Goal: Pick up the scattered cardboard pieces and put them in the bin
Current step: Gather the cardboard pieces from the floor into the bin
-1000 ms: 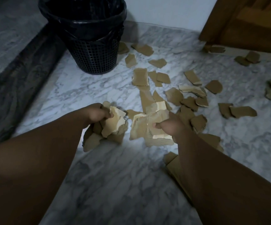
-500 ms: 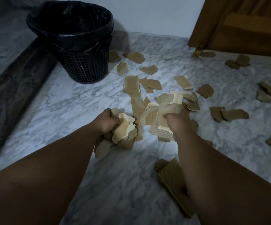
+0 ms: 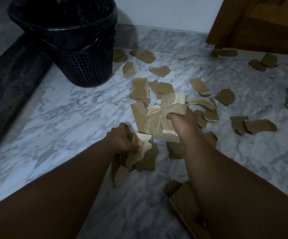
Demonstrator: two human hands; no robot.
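My left hand [image 3: 122,139] grips a bunch of torn cardboard pieces [image 3: 139,152] that hang below it, above the floor. My right hand [image 3: 182,121] grips a second, larger bunch of cardboard pieces [image 3: 163,121], held a little higher and further forward. The black mesh bin [image 3: 81,66] with a black liner stands at the far left, apart from both hands. Several loose cardboard pieces [image 3: 139,88] lie on the marble floor between the hands and the bin and off to the right [image 3: 258,126].
A dark raised stone border [image 3: 7,87] runs along the left side. A wooden door [image 3: 260,23] stands at the far right, with scraps at its foot. A flat cardboard piece [image 3: 182,204] lies under my right forearm. A white wall is behind the bin.
Both hands have lifted with their bunches and moved forward toward the bin; the right hand has risen more. The view has shifted closer to the bin.
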